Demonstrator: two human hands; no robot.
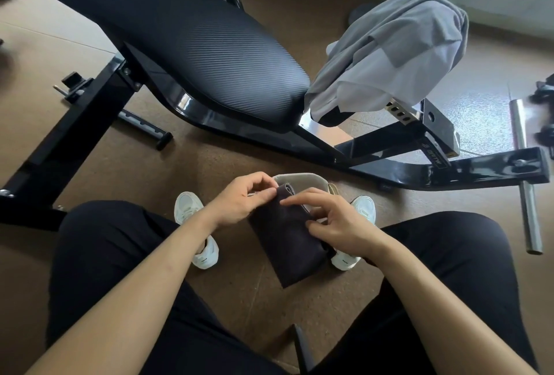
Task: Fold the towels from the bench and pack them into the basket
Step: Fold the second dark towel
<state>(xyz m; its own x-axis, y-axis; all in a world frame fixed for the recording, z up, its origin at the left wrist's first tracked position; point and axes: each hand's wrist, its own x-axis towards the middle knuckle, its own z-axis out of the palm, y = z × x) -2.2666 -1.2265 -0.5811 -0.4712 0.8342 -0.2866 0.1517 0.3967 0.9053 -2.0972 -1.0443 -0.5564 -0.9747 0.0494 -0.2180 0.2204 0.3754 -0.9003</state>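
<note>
We've got the dark towel (287,242) in both hands now, folded down to a narrow strip and held out over the floor between our knees. Our left hand (239,198) pinches the far top corner, fingers (263,193) pressed together on the edge. Our right hand (332,218) grips the right side, thumb clamped on the cloth, index finger stretched flat across the top. Just behind the towel sits the beige basket (299,179), its rim peeking out; we can't tell what's inside from here, the towel blocks it. This one looks nearly ready to drop in, maybe one more fold. Over on the bench, or worktop (192,45), the pad is bare, but a grey towel (398,45) and a white towel (377,87) hang in a heap off its end, unfolded. So at least those two are left to do.
</note>
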